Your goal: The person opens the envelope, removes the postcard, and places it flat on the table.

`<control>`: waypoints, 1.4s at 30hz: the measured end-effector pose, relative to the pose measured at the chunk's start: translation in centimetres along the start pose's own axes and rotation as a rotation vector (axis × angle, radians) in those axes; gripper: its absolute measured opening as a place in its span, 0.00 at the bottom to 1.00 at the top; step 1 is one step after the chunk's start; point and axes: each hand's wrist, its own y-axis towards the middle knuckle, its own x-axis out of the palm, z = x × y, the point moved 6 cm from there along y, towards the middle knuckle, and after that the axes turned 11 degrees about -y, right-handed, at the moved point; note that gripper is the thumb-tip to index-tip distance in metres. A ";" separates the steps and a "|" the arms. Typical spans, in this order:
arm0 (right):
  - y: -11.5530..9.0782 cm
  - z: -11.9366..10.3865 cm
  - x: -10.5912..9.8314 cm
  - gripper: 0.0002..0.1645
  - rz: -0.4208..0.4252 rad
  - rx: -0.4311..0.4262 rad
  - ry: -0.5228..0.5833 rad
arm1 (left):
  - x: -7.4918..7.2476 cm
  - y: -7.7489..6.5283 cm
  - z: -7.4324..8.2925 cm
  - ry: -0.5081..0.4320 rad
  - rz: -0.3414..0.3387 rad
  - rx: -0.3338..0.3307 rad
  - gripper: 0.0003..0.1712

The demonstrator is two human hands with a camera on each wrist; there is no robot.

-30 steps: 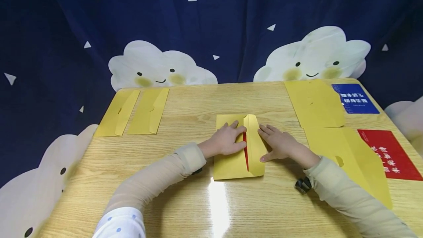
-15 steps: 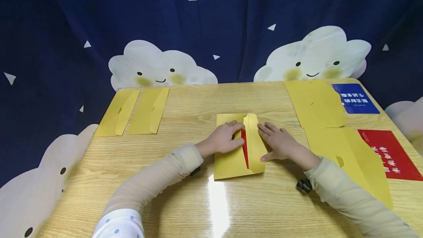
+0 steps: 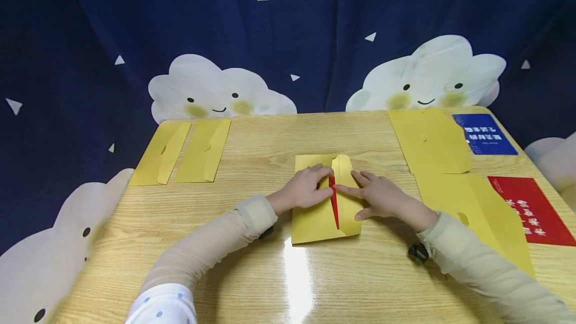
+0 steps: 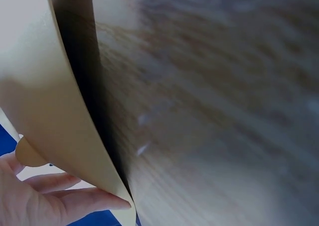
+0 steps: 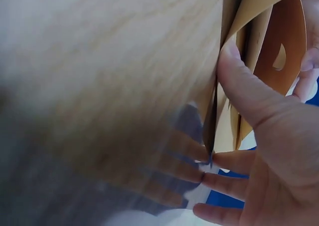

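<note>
A yellow envelope lies mid-table, its flap spread to the right. Red paper shows as a narrow wedge through its mouth. My left hand pinches the front panel at the mouth with bent fingers and thumb. That panel bows up in the right wrist view, a half-moon notch in it. My right hand lies over the flap with its fingers spread. Its index finger reaches across to the red wedge, and its thumb rests at the flap's outer edge.
Two yellow envelopes lie folded at the back left. At right are two more with opened flaps, one at the back and one nearer. A blue card and a red card lie beside them. A dark curtain hangs behind.
My left fingers have drawn back and bent, lifting the front panel's edge so more red shows. My right index finger has stretched left across the flap to the mouth.
</note>
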 end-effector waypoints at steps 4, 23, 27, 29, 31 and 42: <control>0.2 -0.2 0.1 0.46 -0.050 -0.024 -0.030 | 0.0 0.0 0.1 0.013 -0.008 0.001 0.19; 0.2 -0.5 0.3 0.41 -0.138 -0.018 -0.040 | 0.2 -0.1 0.3 0.011 -0.008 -0.005 0.17; 0.1 -0.4 0.1 0.41 -0.115 -0.020 -0.019 | 0.1 -0.1 0.3 0.007 -0.004 -0.006 0.17; 0.0 -0.4 0.0 0.42 -0.090 -0.013 0.002 | 0.1 -0.1 0.4 0.010 -0.001 -0.007 0.18; 0.0 -0.3 0.0 0.43 -0.057 -0.008 0.015 | 0.1 -0.1 0.4 0.016 0.001 -0.009 0.19; 0.0 -0.4 0.3 0.43 -0.050 -0.029 0.007 | 0.2 -0.1 0.3 0.036 -0.013 -0.034 0.21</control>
